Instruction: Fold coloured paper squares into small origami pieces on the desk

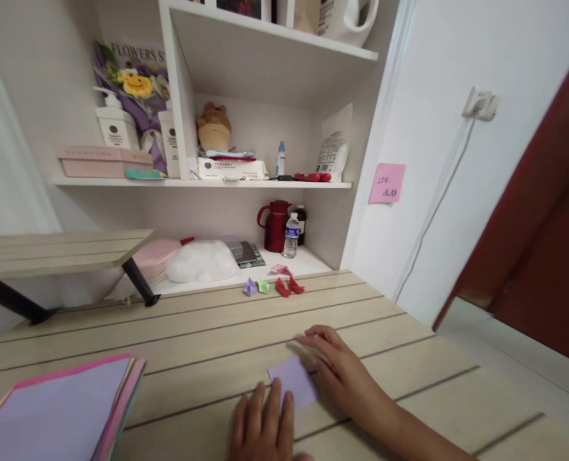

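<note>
The purple sheet [296, 384] is thin, smooth, matt paper, and the stack of coloured sheets [54, 413] shows the same flat, unshiny finish. The small folded shapes [264, 286] are paper too, with sharp creases. The table top [207, 333] looks like pale wood or a wood-look board, matt. The jug [275, 230] is smooth and glossy, the water bottle [291, 238] clear, shiny plastic, the white bag [200, 261] crinkled, translucent plastic, and the shelf [246, 184] smooth board with a slight sheen.
</note>
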### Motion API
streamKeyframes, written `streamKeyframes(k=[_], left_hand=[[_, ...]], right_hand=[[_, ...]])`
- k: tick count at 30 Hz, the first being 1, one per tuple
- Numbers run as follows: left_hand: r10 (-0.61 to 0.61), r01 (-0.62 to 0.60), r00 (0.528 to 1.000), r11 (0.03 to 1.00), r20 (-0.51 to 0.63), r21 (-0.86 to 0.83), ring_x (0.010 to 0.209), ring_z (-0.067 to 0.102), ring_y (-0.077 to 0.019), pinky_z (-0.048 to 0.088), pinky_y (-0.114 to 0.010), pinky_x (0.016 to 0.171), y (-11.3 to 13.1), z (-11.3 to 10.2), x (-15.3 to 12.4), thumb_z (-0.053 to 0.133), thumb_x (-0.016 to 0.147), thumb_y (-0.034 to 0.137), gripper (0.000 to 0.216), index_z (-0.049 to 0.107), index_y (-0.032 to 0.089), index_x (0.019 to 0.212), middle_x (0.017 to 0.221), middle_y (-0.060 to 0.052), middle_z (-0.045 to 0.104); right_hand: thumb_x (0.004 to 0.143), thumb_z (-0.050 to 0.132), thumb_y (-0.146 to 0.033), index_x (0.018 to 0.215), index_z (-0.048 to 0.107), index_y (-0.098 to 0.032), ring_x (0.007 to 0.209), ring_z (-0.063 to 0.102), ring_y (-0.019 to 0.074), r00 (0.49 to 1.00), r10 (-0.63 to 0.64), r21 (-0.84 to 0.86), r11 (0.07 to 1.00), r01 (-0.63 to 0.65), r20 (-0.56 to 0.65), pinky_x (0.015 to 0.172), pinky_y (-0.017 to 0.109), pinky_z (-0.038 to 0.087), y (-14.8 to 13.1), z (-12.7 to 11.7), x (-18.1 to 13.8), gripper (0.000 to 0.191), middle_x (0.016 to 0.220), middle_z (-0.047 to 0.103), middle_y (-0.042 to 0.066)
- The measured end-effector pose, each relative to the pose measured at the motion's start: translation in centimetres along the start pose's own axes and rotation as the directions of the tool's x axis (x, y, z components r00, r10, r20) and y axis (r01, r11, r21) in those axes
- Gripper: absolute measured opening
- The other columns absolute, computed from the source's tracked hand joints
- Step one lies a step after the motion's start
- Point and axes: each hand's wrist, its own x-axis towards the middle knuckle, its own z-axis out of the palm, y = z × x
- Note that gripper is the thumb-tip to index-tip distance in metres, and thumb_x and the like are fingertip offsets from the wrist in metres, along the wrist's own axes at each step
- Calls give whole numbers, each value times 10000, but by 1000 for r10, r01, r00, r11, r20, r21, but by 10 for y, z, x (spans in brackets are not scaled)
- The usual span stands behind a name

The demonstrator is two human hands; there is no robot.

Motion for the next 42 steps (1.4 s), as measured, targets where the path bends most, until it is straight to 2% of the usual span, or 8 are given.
streamKeyframes(k=[4, 7, 10, 19, 24, 34, 38, 42], left_hand=[[53, -18, 961, 992, 273, -127, 1219, 601, -336, 516, -517, 945, -1, -38, 18, 593, 864, 454, 492, 619, 214, 1293, 1387, -76, 587], [15, 96, 860, 977, 511, -191, 1334, 496, -352, 454, -574, 1045, -2, -59, 30, 558, 894, 410, 520, 548, 214, 1376, 1483, -76, 468], [70, 123, 778, 957, 625, -261, 1410, 392, -343, 374, -595, 1112, -8, -72, 35, 492, 928, 451, 579, 454, 196, 1447, 1529, -79, 392], [99, 136, 759, 943, 644, -305, 1432, 367, -300, 336, -575, 1135, -19, -77, 32, 484, 943, 399, 514, 459, 268, 1439, 1518, -46, 438], [101, 148, 764, 934, 637, -326, 1416, 397, -277, 352, -560, 1129, -23, -79, 33, 449, 959, 363, 469, 470, 310, 1425, 1511, -12, 448], [52, 211, 800, 909, 598, -361, 1405, 419, -259, 312, -528, 1156, -20, -83, 28, 523, 926, 364, 463, 520, 295, 1384, 1479, -17, 509], [-76, 285, 826, 911, 558, -297, 1324, 511, -202, 340, -462, 1145, -21, -80, 27, 430, 970, 286, 441, 489, 235, 1405, 1427, -61, 573], [-231, 384, 815, 902, 531, -198, 1286, 541, -245, 411, -483, 1076, -22, -76, 26, 325, 946, 115, 466, 553, 166, 1349, 1413, -134, 570]], right_hand=[[1015, 427, -370, 1517, 366, -246, 1439, 339, 295, 965, -153, -187, 963, 195, 214, 1178, 517, 253, -13, -11, -42, 521, 1549, 410, 114], [1006, 428, -513, 1578, 174, -280, 1492, 222, 316, 888, -169, -191, 943, 272, 427, 1198, 564, 156, -19, -16, -64, 668, 1603, 304, 89], [1004, 390, -566, 1578, 160, -290, 1489, 229, 320, 882, -141, -211, 943, 258, 449, 1195, 574, 135, -22, -17, -72, 678, 1604, 289, 86], [969, 383, -640, 1474, 446, -275, 1336, 427, 407, 927, -107, -362, 900, 244, 358, 1054, 636, 316, -38, -10, -62, 627, 1426, 547, 144], [1012, 417, -495, 1471, 446, -298, 1404, 389, 311, 917, -147, -262, 931, 255, 372, 1140, 539, 288, -25, -18, -65, 500, 1518, 471, 47], [987, 462, -313, 1079, 733, -230, 1154, 621, 271, 983, -34, -205, 976, 72, 180, 1019, 430, 415, -19, -13, -60, 298, 1214, 717, 77], [986, 438, -340, 907, 731, -233, 835, 674, 218, 988, 52, -159, 987, -28, 146, 787, 328, 483, -14, -18, -42, 322, 881, 756, 39], [955, 466, -312, 1190, 647, -245, 770, 645, 178, 980, 163, -105, 983, -151, 115, 708, 283, 472, -4, -14, -14, 304, 968, 713, 28]])
